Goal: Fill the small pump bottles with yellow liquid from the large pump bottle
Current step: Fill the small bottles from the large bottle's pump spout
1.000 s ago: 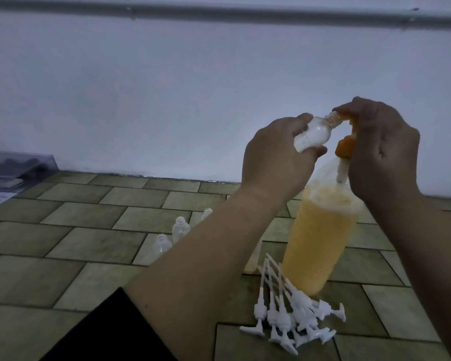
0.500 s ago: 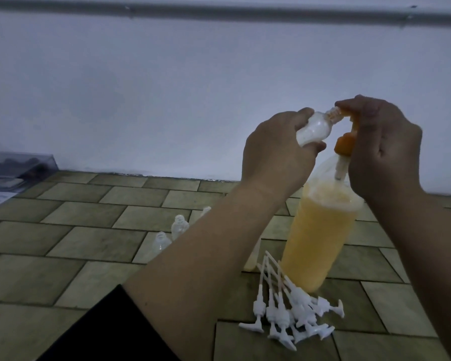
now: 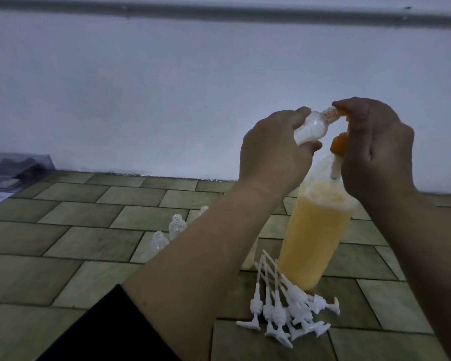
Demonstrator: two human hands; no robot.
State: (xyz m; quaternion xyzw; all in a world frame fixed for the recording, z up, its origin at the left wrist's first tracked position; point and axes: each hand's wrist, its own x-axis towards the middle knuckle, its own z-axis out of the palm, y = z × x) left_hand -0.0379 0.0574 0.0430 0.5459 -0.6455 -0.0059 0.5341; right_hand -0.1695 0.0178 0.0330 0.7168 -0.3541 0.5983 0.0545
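Note:
My left hand (image 3: 274, 155) grips a small clear bottle (image 3: 130, 127), tilted with its threaded neck pointing right at the orange spout. My right hand (image 3: 375, 149) curls over the orange pump head (image 3: 338, 144) of the large bottle (image 3: 315, 230), which stands on the tiled floor about two-thirds full of yellow liquid. The pump's nozzle is mostly hidden under my right fingers. Three empty small bottles (image 3: 177, 226) stand on the floor left of my left forearm.
A pile of several white pump tops (image 3: 284, 308) with long tubes lies in front of the large bottle. A small bottle with yellow liquid (image 3: 249, 259) shows partly behind my left forearm. A white wall runs close behind. A dark box (image 3: 8, 170) sits at far left.
The view has shifted slightly. The small bottle stays at the spout, and my right hand stays on the pump head, which sits a little higher than before.

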